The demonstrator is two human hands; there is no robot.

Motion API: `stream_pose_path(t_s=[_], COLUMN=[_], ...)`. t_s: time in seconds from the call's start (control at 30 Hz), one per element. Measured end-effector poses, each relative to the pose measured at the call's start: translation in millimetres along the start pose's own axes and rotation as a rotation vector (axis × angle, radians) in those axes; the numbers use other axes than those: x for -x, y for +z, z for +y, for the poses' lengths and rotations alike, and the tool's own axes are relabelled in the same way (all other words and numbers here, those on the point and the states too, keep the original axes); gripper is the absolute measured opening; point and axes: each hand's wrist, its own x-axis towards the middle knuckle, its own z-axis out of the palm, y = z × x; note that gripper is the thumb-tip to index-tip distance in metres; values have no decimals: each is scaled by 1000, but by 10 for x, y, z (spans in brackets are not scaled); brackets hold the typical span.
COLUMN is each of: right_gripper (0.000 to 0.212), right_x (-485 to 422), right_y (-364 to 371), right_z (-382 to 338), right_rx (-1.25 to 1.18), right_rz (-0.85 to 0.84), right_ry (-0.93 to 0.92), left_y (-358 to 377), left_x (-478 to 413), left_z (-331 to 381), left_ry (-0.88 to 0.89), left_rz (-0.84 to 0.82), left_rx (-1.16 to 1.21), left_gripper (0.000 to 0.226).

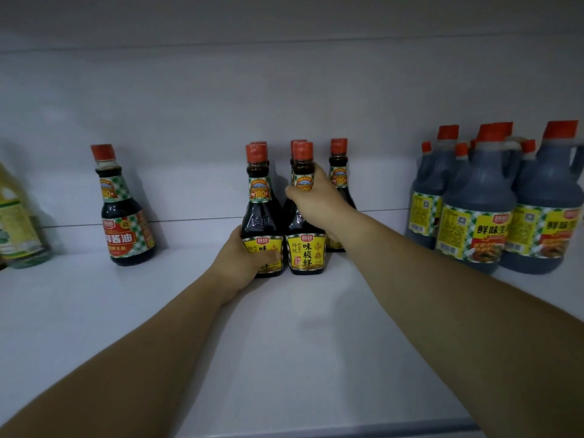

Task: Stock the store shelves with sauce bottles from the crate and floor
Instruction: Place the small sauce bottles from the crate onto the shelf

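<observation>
The right hand (316,200) is curled round the neck of the front-right sauce bottle (305,252); the left hand (245,259) is wrapped low round the labelled body of the front-left sauce bottle (260,213). Both bottles stand upright on the white shelf (284,343), long axes vertical, side by side and about touching, directly in front of the back row (338,172). Release probably calls for each hand to open outward, away from the neighbouring bottle. A lone bottle (124,222) stands well apart to the left, large jugs (480,216) to the right
</observation>
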Motion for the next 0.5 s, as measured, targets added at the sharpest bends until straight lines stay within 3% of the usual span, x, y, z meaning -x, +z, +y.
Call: stream_pose_path(t_s=[0.17, 0.3, 0.37, 0.43, 0.5], right_gripper=[54, 48, 66, 84, 86], right_x=[19, 124, 249, 394, 572], right_y=[37, -46, -120, -208, -271], right_z=[40, -12, -65, -129, -219], right_rx=[-34, -31, 19, 84, 133], right_rz=[4, 4, -24, -16, -9], right_ry=[17, 25, 34, 65, 70], left_y=[-1, -10, -54, -130, -208], left_x=[-26, 10, 78, 196, 372], left_z=[-36, 27, 115, 230, 349], left_ry=[-9, -58, -120, -163, -198], left_rz=[-13, 29, 34, 2, -61], left_rx=[11, 61, 54, -56, -204], left_gripper=[61, 91, 110, 112, 110])
